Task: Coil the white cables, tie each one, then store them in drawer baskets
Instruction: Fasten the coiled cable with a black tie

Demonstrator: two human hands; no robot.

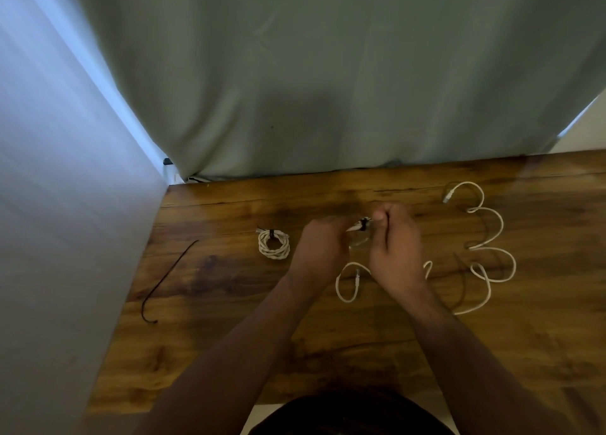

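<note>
A coiled white cable [273,244] with a black tie around it lies on the wooden table [229,320], left of my hands. My left hand [319,249] and my right hand [395,241] are closed together on a small white cable bundle [360,226] with a black tie on it, held just above the table. A loose white cable [488,237] snakes in loops on the right, one plug end at the far right top. Another loose white cable loop [346,283] shows below my hands, partly hidden by my right wrist.
A spare black tie [167,280] lies alone on the table's left part. A grey-green curtain [311,73] hangs behind the table's far edge, and a pale wall [59,172] borders the left side. No drawer or basket is in view.
</note>
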